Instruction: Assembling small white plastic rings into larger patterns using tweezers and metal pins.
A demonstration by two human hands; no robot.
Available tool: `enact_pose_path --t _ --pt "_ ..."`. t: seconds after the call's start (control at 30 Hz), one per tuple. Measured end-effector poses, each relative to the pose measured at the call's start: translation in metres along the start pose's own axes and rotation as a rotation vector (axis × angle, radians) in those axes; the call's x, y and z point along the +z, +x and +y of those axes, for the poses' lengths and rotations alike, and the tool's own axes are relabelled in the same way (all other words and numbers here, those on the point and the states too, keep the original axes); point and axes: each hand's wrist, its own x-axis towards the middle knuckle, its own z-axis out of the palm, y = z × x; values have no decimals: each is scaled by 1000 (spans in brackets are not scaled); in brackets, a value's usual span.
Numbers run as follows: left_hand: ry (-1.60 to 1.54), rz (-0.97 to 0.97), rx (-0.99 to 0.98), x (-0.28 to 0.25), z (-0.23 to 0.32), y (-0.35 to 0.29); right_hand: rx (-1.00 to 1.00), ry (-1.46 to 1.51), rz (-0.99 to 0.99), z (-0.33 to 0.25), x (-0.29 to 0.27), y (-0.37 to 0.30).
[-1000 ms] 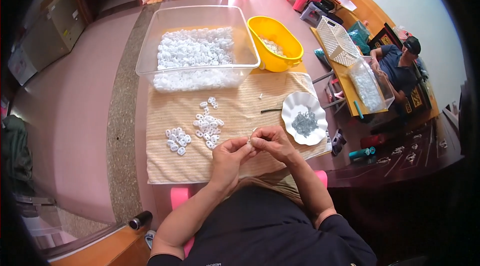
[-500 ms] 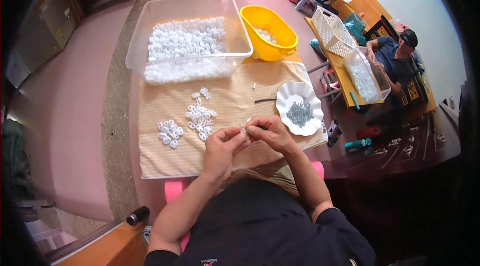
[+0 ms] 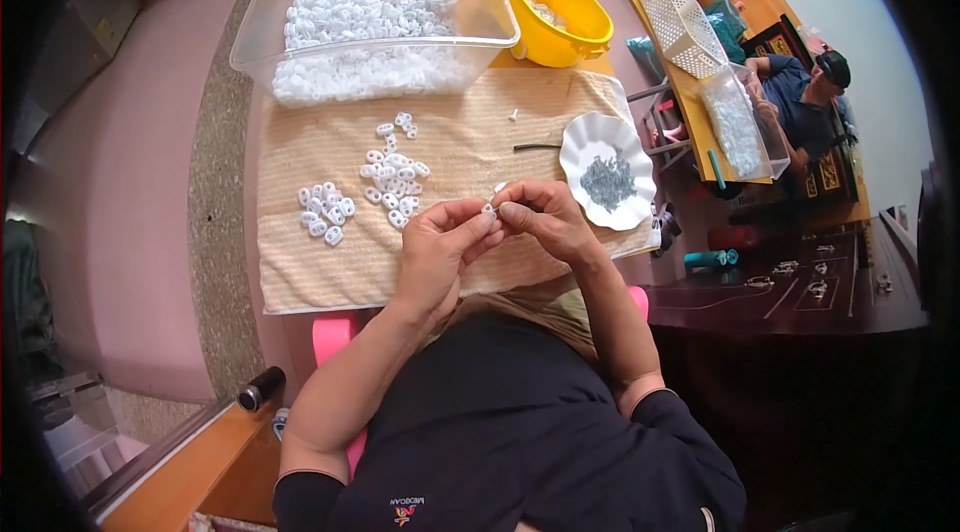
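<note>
Table (image 3: 597, 65) comes first, mostly hidden under a striped towel (image 3: 310, 282) in cream and tan. Beyond its right edge, a person (image 3: 795, 97) in a dark cap sits at a side table that bears a white basket (image 3: 683, 27). Across the towel's far left corner stands a big clear bin (image 3: 375, 52), with a thick layer of white pieces (image 3: 370, 12) in it. Just beside the bin, past the towel's far edge, is a yellow tub (image 3: 552, 42) with pale bits in the bottom.

Both hands meet over the towel, right of its middle and toward the near edge. The left hand (image 3: 440, 247) has thumb and forefinger pinched on a tiny pale piece (image 3: 489, 209) — its exact shape is too small to tell. The right hand (image 3: 548, 219) is nearly closed, its fingertips narrowed together at the same spot, with a white tip showing just above them.

By the towel's right edge sits a white plate (image 3: 576, 154) with a wavy rim, holding a heap of grey bits (image 3: 608, 182). A loose pile (image 3: 390, 172) of white ovals, each with two holes, lies left of the hands; a smaller pile (image 3: 318, 204) lies nearer the left edge. A thin black stick (image 3: 536, 147) points from the plate toward the left. Smallest of all — one white pin (image 3: 515, 115) near the far edge.
</note>
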Motion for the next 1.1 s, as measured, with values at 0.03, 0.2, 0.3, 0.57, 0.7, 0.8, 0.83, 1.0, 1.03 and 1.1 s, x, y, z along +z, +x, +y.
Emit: enact_pose_path --t 0.03,0.2,0.3,0.57,0.7,0.8,0.83,1.0,1.03,1.1 --pt "-3 -4 3 0 0 0 2 1 -1 -1 2 -1" --pt "3 -9 6 -1 -2 0 -44 -115 27 -1 6 -2" --pt "1 -10 10 -2 -2 0 -74 -182 51 4 7 0" --pt "27 -8 21 -2 -3 0 -91 -307 90 4 10 -1" --pt "30 -8 10 0 -2 -1 -75 -204 75 -3 13 -3" --pt "18 -17 11 2 0 -2 -93 -236 65 -6 11 -3" --pt "12 -22 10 3 1 -3 -94 -237 61 -6 9 -3" --pt "-45 -31 25 3 3 -6 -114 -123 111 -6 3 1" --pt "-71 -26 31 3 3 -6 -128 -116 122 -7 1 3" --pt "-90 -29 43 4 3 -7 -141 -120 128 -10 -1 12"
